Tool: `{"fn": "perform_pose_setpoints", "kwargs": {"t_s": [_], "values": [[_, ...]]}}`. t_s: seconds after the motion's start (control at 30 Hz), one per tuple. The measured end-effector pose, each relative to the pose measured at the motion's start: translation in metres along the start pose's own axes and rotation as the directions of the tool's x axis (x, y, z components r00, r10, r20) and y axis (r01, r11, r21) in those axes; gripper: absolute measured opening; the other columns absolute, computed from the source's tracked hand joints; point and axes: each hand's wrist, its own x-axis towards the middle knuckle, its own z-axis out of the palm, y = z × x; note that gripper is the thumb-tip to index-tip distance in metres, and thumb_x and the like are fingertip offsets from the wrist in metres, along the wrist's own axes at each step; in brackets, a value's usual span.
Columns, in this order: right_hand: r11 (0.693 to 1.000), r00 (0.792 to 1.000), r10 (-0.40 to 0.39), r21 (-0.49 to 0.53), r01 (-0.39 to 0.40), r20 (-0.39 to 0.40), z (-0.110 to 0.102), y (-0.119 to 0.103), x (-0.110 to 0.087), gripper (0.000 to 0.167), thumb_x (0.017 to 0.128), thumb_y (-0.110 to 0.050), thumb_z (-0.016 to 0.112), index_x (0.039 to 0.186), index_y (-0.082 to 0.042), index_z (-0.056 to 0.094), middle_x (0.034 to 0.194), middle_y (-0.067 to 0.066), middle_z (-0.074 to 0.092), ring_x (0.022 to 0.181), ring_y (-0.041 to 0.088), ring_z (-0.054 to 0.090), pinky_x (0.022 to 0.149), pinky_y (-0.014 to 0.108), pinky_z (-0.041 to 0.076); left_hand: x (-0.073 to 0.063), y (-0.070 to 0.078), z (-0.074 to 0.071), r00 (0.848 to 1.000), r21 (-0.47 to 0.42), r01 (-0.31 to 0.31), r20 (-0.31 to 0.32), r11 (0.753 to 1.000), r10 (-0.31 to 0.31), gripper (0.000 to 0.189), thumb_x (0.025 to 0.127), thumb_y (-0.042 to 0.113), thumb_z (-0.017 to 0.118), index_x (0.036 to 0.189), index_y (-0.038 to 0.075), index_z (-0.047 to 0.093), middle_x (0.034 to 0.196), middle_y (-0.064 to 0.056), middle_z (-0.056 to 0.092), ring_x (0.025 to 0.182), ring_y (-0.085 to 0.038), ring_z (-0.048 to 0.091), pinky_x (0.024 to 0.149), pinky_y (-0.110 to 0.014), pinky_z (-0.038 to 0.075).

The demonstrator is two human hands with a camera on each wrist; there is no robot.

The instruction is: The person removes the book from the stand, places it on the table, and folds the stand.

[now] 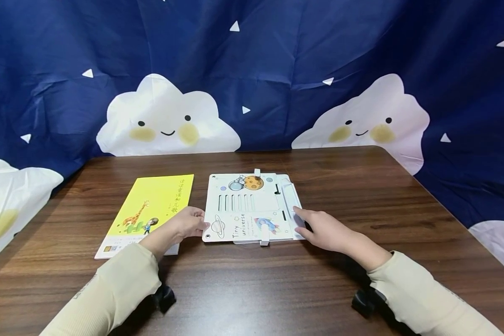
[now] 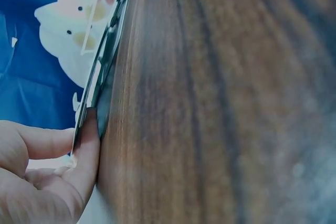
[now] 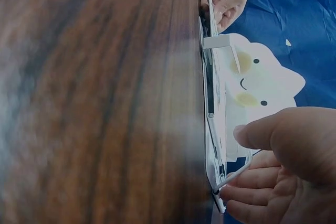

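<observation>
A white folding book stand (image 1: 243, 205) printed with planets, a rocket and "Tiny universe" lies nearly flat on the table, its left edge slightly raised. My left hand (image 1: 189, 223) pinches its near left corner; in the left wrist view the thumb (image 2: 50, 142) is on top and a finger (image 2: 90, 156) underneath. At the opposite side, my right hand (image 1: 325, 229) holds the edge with the ledge (image 1: 291, 200). The right wrist view shows that thumb (image 3: 257, 135) over the board and the fingers (image 3: 254, 192) at the ledge's outer edge. White page clips (image 1: 264, 235) sit at the stand's near and far edges.
A yellow book (image 1: 159, 196) with a giraffe on its cover lies left of the stand, partly behind my left forearm. The brown wooden table (image 1: 256, 284) ends at the back against a blue curtain (image 1: 269, 56) with white clouds.
</observation>
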Motion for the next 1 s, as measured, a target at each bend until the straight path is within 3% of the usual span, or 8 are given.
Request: {"fn": "perform_pose_setpoints", "kwargs": {"t_s": [0.67,1.0], "values": [[0.999,0.995,-0.002,-0.032,0.005,0.095,-0.0025,-0.0072,0.0035,0.047,0.085,-0.012,0.053,0.123,0.011,0.038,0.123,0.025,0.041,0.112,0.032,0.04,0.091,0.043,0.033,0.0012,0.0005,-0.0011,1.0,-0.011,0.018,0.005,1.0,-0.018,0.004,0.081,-0.01,0.047,0.08,-0.007,0.045,0.076,-0.009,0.051,0.069,-0.015,0.054,0.069,-0.031,0.049],[0.999,0.992,0.012,-0.037,-0.007,0.128,0.0012,-0.007,0.0064,0.045,0.086,-0.012,0.052,0.123,0.01,0.039,0.124,0.023,0.041,0.115,0.032,0.037,0.093,0.043,0.03,-0.0001,-0.0012,-0.0015,1.0,-0.009,-0.002,0.023,1.0,0.002,0.003,0.081,-0.009,0.047,0.081,-0.008,0.044,0.073,-0.008,0.049,0.068,-0.014,0.054,0.068,-0.031,0.049]]}}
